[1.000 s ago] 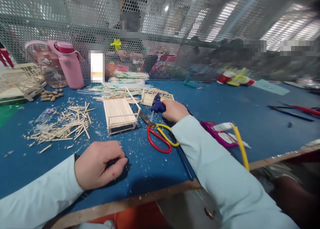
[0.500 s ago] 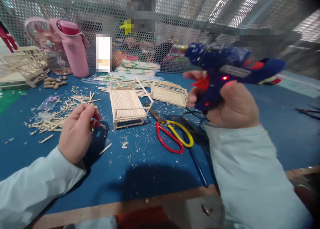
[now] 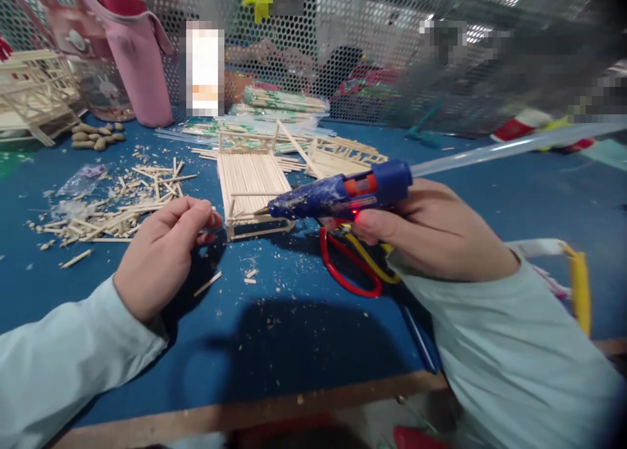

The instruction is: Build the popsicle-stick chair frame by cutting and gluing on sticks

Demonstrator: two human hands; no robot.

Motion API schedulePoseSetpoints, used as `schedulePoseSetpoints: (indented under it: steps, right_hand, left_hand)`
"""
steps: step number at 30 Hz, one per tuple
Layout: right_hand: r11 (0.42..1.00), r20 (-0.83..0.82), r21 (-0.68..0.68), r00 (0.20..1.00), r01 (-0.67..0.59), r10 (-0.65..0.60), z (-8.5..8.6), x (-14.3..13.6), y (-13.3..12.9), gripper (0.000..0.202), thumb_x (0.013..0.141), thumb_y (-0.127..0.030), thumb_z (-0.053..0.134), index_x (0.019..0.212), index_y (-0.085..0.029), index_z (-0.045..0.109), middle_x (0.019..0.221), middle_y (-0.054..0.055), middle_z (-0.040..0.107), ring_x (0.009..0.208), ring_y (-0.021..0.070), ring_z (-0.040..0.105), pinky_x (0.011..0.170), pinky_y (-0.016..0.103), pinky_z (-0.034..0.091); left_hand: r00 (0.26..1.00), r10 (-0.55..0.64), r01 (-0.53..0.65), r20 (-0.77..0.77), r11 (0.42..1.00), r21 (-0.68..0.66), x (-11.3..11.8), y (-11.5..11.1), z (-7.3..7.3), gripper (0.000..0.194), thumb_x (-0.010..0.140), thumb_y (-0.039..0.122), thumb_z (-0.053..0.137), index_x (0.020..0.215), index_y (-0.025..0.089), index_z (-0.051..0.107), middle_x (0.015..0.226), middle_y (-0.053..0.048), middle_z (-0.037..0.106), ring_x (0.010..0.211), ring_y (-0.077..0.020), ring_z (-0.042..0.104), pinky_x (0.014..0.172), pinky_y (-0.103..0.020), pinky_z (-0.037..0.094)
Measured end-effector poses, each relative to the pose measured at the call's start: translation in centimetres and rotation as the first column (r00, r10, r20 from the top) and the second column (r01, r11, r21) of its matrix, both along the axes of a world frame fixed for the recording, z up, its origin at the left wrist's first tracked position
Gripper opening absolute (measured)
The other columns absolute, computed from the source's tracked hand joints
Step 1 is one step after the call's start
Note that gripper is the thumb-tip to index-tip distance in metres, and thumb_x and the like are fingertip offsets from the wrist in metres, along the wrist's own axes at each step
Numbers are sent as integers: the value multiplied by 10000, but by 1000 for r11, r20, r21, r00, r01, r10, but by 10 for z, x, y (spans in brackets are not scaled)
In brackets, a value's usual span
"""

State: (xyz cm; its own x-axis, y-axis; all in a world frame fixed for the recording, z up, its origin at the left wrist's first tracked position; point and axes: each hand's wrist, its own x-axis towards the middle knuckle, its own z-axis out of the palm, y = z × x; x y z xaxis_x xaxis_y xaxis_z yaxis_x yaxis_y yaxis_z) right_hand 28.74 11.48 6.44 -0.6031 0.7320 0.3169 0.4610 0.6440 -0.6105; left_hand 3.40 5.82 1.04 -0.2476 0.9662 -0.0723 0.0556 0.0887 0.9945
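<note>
1. With our right hand [image 3: 435, 230] we keep a firm grip on the blue glue gun [image 3: 337, 191], thumb along its side near a small red light; a translucent glue stick [image 3: 494, 149] runs out of its back.
2. We have the gun's nozzle over the near end of the stick frame [image 3: 255, 174], which stands on the blue bench [image 3: 294, 344]; we cannot tell whether the tip touches it.
3. Our left hand [image 3: 164, 249] is just beside the frame's near left corner, its grip closed with thumb against forefinger; we cannot tell if something small is pinched there.
4. Below the gun and our right hand we see scissors [image 3: 350, 272] with red and yellow handles, partly hidden, and a dark blue rod [image 3: 418, 338] near the bench edge.
5. Beyond our left hand lie loose cut sticks [image 3: 122, 220], with peanuts [image 3: 95, 135] and a pink bottle [image 3: 140, 70] farther back.
6. Behind the frame we see another stick piece [image 3: 345, 156] and wrapped stick bundles [image 3: 287, 102], before a perforated screen [image 3: 382, 89].
</note>
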Motion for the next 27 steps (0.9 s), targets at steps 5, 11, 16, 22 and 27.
schedulePoseSetpoints:
  steps: [5,11,16,22,27]
  right_hand:
    - [999,17,43,1000,24,-25,-4,2,0,263,844,-425,580,838,-203,721,848,29,725,788,183,651,687,280,508]
    - [998,6,18,998,57,-58,-5,2,-1,269,842,-457,573,829,-226,709,757,23,703,680,183,631,614,298,514]
    - [999,20,32,999,43,-44,-3,2,-1,264,842,-451,570,801,-226,701,741,15,689,672,174,618,598,285,495]
    - [998,20,44,999,49,-50,-3,1,-1,281,843,-463,565,756,-230,695,709,10,669,640,167,593,580,279,477]
    - [997,25,60,999,42,-43,-2,0,-1,270,848,-441,555,769,-216,684,715,17,655,660,163,581,593,278,468]
  left_hand:
    - [999,-3,3,-53,1000,5,1,-1,2,261,859,379,545,734,169,636,757,-2,641,730,-123,575,711,-251,446]
    - [999,-1,1,-51,1000,12,3,-1,3,236,852,361,555,764,166,654,776,7,652,735,-112,568,700,-230,438]
    - [998,5,-3,-56,1000,25,2,-2,3,240,856,367,557,771,170,664,784,3,659,744,-119,571,712,-235,441]
    - [998,-8,9,-55,1000,25,1,-2,1,232,855,369,560,763,184,665,780,1,654,745,-122,564,703,-236,433]
    - [998,-9,10,-65,1000,18,2,-2,3,230,850,367,561,753,185,663,787,2,663,747,-119,565,706,-231,435]
